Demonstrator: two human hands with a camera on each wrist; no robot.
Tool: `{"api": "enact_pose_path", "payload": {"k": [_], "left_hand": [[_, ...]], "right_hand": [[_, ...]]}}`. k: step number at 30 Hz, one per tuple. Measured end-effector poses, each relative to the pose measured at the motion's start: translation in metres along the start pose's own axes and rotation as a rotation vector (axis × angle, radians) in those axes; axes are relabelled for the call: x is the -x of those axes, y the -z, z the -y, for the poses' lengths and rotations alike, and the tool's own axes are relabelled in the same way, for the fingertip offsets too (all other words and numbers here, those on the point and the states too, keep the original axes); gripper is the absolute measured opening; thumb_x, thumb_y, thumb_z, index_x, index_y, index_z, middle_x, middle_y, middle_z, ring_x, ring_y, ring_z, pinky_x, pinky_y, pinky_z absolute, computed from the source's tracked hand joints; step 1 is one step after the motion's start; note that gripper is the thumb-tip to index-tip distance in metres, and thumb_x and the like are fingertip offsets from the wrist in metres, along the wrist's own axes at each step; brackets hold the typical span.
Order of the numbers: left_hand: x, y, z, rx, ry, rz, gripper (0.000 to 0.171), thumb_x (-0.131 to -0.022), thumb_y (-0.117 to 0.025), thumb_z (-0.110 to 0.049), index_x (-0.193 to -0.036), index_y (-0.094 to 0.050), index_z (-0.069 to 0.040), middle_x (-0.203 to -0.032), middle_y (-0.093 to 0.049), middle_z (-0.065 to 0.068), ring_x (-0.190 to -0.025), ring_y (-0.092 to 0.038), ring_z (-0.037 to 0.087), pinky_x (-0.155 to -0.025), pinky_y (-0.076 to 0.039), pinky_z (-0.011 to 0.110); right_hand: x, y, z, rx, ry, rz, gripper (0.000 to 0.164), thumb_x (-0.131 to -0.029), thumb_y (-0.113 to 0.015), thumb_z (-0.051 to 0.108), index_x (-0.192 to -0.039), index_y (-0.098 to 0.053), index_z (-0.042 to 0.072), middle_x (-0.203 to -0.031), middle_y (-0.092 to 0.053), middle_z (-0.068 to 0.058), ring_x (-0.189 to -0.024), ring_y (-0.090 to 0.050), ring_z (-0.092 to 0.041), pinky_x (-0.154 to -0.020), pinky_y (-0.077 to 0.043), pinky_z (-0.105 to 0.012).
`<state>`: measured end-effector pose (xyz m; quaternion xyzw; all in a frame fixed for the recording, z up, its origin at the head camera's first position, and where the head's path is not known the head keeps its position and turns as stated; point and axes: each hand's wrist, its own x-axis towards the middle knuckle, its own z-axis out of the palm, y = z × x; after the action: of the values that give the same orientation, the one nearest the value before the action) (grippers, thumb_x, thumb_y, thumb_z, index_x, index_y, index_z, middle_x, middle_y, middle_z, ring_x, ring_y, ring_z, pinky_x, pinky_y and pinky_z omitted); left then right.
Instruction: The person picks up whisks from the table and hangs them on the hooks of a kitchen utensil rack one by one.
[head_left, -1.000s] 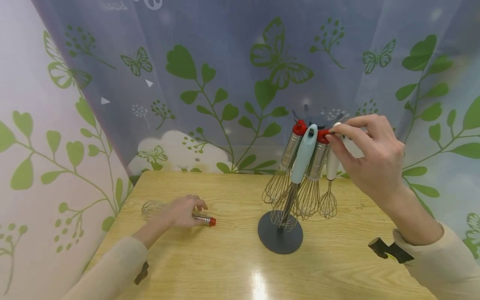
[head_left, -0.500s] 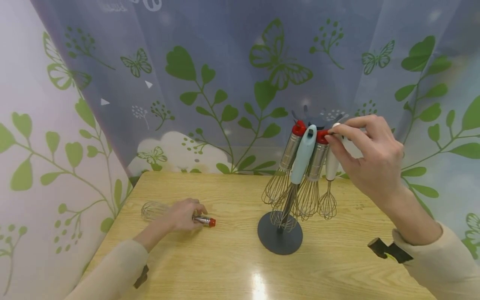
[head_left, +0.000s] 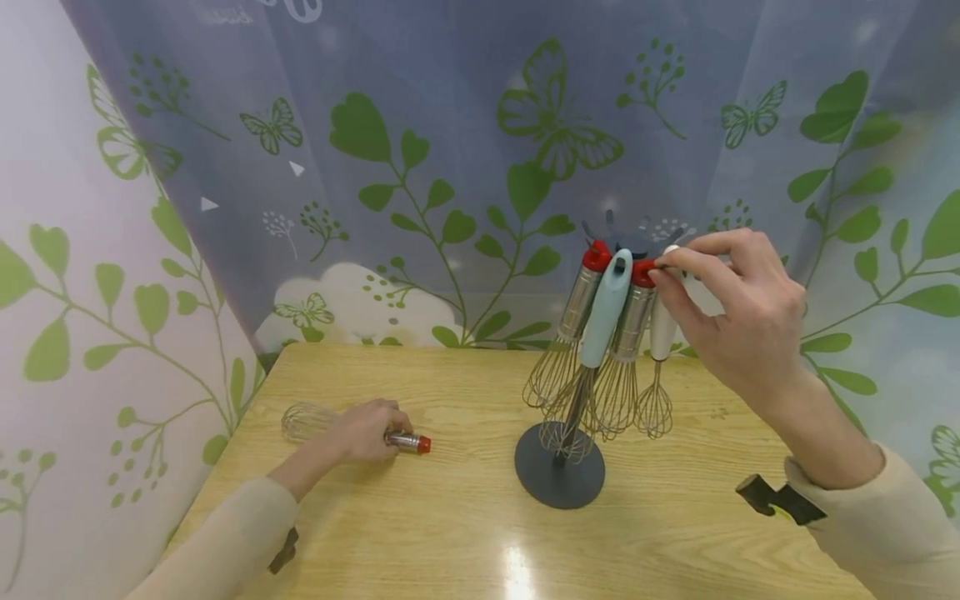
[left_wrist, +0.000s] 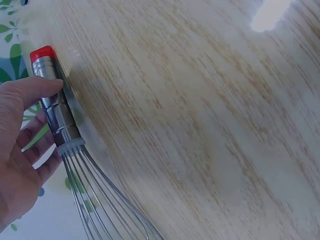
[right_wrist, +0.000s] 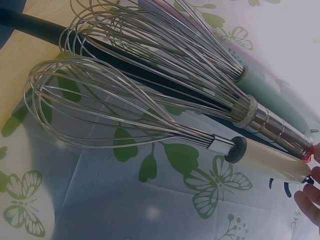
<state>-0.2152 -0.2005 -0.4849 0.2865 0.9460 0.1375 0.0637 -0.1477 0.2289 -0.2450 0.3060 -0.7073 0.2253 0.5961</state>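
My left hand holds a whisk by its silver handle, thumb on top and fingers beneath. Its red end cap sticks out past the fingers, and its wire loops point left, close over the table. At the right, my right hand pinches with thumb and forefinger at a thin dark hook of the whisk stand. Right by those fingertips are the red cap of a hanging silver-handled whisk and a white-handled whisk. A light blue whisk and another red-capped whisk hang further left.
The stand's round black base rests on the wooden table, right of the middle. A printed curtain with green leaves and butterflies rises behind the table's back edge. A light patterned wall borders the left side.
The left hand's fingers have lowered a little and curled around the whisk handle. The right hand and the hanging whisks look almost unmoved.
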Motion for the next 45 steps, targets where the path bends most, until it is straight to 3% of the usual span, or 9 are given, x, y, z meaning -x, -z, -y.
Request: {"api": "enact_pose_path", "payload": {"k": [15, 26, 45], "left_hand": [[0.000, -0.002, 0.003, -0.012, 0.010, 0.012, 0.028, -0.081, -0.082, -0.009, -0.107, -0.079, -0.019, -0.092, -0.065, -0.006, -0.078, -0.051, 0.009, -0.069, -0.046, 0.026], [-0.001, -0.001, 0.001, 0.002, -0.017, -0.014, 0.029, -0.081, -0.080, -0.010, -0.109, -0.080, -0.017, -0.087, -0.063, -0.005, -0.074, -0.048, 0.008, -0.064, -0.042, 0.022], [-0.003, 0.008, -0.007, 0.067, 0.032, -0.052, 0.032, -0.088, -0.079, -0.011, -0.119, -0.077, -0.015, -0.097, -0.067, -0.003, -0.084, -0.060, 0.008, -0.072, -0.054, 0.027]], "right_hand": [[0.000, -0.001, 0.001, -0.005, -0.013, 0.000, 0.018, -0.093, -0.076, 0.015, -0.092, -0.077, -0.003, -0.090, -0.066, -0.025, -0.077, -0.054, -0.044, -0.062, -0.033, -0.041], [0.001, 0.000, 0.001, -0.003, -0.013, -0.003, 0.017, -0.092, -0.077, 0.014, -0.092, -0.077, -0.002, -0.090, -0.066, -0.024, -0.077, -0.053, -0.043, -0.062, -0.032, -0.041], [0.002, 0.002, 0.000, -0.003, -0.013, 0.005, 0.018, -0.093, -0.076, 0.016, -0.092, -0.078, -0.002, -0.090, -0.067, -0.024, -0.079, -0.055, -0.044, -0.063, -0.035, -0.044]]}}
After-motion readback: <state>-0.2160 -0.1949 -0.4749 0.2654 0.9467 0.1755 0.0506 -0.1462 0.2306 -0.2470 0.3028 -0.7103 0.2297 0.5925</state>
